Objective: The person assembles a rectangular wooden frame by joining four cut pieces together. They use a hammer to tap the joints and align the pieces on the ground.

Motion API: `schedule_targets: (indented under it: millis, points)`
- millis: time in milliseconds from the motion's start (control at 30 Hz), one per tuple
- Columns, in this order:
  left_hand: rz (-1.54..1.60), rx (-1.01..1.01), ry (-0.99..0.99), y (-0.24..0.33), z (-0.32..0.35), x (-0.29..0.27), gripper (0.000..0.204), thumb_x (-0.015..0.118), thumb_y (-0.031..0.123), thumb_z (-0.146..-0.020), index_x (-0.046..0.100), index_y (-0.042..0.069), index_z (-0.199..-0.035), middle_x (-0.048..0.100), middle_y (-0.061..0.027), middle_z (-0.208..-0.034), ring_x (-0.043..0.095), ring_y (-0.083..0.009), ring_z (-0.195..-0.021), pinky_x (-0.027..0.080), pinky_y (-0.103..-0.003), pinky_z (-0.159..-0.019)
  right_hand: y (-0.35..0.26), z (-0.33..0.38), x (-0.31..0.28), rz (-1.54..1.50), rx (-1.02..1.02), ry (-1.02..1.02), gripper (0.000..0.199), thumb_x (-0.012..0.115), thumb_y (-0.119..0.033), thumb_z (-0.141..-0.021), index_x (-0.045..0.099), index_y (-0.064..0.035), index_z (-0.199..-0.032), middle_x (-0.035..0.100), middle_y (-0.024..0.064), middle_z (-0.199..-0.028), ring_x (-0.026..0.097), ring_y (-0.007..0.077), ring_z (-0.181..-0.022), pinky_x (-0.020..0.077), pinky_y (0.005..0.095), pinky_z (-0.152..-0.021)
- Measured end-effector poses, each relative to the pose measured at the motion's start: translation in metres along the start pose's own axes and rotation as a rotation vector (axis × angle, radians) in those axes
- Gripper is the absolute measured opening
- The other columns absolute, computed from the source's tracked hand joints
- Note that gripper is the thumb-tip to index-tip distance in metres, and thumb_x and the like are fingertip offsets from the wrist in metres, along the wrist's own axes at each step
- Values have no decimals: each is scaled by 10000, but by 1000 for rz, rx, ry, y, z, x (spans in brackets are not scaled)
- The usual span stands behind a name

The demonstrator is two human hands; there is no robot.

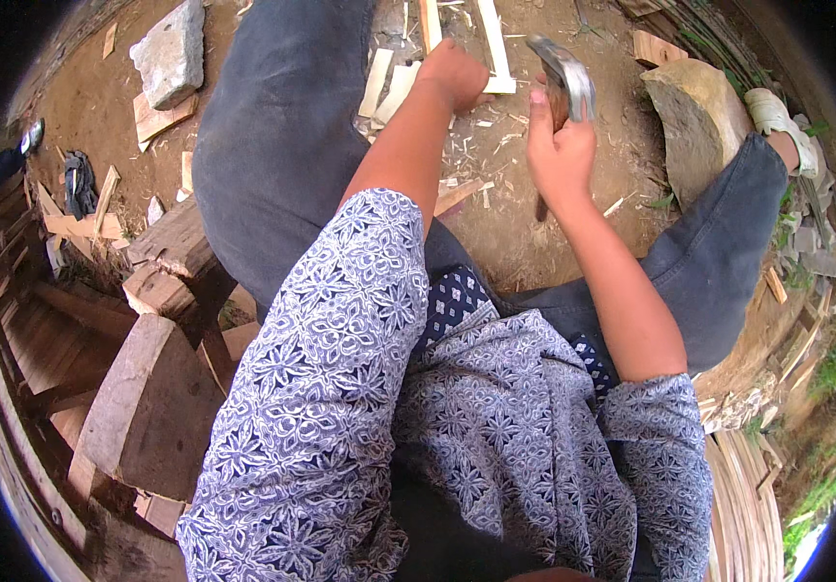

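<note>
Patterned shirt (311, 330) above chip-strewn dirt ground (622, 136).
Right hand (562, 160) grips a hammer (573, 82); left hand (454, 75) curls at pale wood strips (494, 39), its hold unclear.

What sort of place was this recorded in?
Likely an informal outdoor woodworking spot: the right hand holds a hammer, pale wooden strips lie by the left hand, and the bare dirt is littered with wood scraps.
</note>
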State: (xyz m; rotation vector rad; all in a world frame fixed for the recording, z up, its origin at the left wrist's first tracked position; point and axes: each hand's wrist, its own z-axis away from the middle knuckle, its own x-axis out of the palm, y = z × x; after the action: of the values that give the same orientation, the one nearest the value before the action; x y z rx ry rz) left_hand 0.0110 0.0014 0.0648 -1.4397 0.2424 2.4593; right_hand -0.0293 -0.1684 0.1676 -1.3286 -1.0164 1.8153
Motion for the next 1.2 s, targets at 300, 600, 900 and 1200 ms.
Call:
schedule_targets:
  millis: [300,600,900,1200]
  points:
    - [19,-1,-40,8,-2,-9,347,696,488,-877,769,164,-975,758,-50,-1027,680,-221,-1055,415,-377,-970,18,-8,4,140,213,25,367,630,-311,-957,635,37,-1075,691,257,-901,693,409,-932,525,459,-800]
    - [176,1,103,10,-4,-2,429,658,527,-898,741,136,-1054,755,-114,-941,703,-285,-972,436,-446,-994,68,-25,-32,-192,378,6,359,649,-420,-974,589,-68,-935,584,33,-744,534,122,-582,437,312,-510]
    - [608,15,447,12,37,-121,588,694,546,-887,657,26,-1157,727,-219,-952,704,-400,-897,550,-474,-786,52,-36,-88,-751,461,5,520,669,-519,-944,549,-87,-1207,641,63,-1054,627,124,-665,416,241,-502]
    - [768,183,413,22,112,-204,465,799,381,-843,684,5,-1091,709,-146,-921,667,-239,-851,520,-367,-786,24,-29,-98,-826,409,-82,761,648,-653,-895,481,-57,-1338,641,95,-1257,725,190,-815,382,223,-545]
